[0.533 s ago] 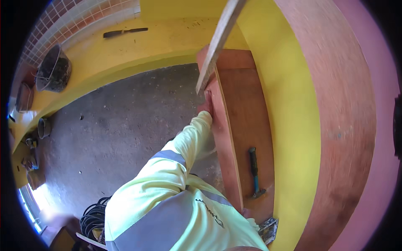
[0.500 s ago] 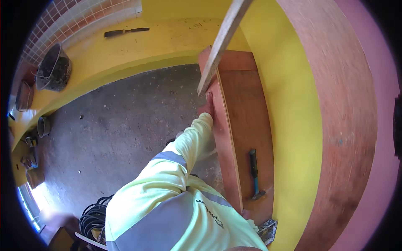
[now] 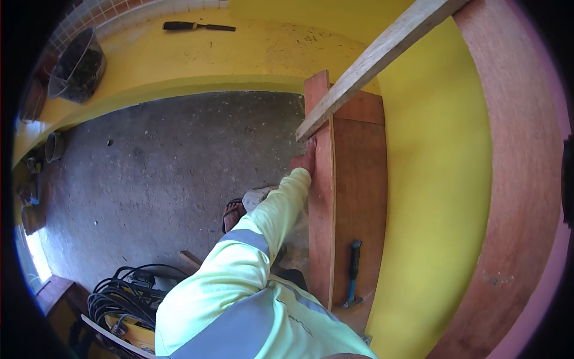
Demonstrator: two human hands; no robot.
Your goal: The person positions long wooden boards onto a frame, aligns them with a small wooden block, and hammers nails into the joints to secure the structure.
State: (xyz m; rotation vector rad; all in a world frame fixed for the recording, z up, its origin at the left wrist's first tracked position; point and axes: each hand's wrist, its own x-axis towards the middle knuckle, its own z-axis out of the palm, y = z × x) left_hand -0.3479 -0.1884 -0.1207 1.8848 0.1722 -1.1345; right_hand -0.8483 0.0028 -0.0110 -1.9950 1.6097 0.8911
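Observation:
My left hand (image 3: 304, 159) reaches forward in a pale yellow-green sleeve (image 3: 281, 200) with a grey band. It is against the near face of a long reddish-brown wooden board (image 3: 321, 197), the thumb pointing up along it and the other fingers mostly hidden; it appears to grip the board's side. Just above the hand ends a rough wooden batten (image 3: 376, 69), slanting up to the right across the board. A hammer (image 3: 353, 272) with a black grip and blue shaft lies on the brown wooden panel (image 3: 359, 173) behind that board. My right hand is out of sight.
A yellow wall (image 3: 436, 179) rises along the right. On the yellow ledge (image 3: 263, 54) lie a chisel (image 3: 200, 26) and a dirty bucket (image 3: 78, 69). Coiled black cable (image 3: 122, 299) sits at lower left. A sandalled foot (image 3: 233, 213) stands on the grey floor (image 3: 179, 161).
The whole view has shifted and turned. The batten now leans further to the right. My left hand stays at the board; a bit of skin seen low by the board earlier is gone.

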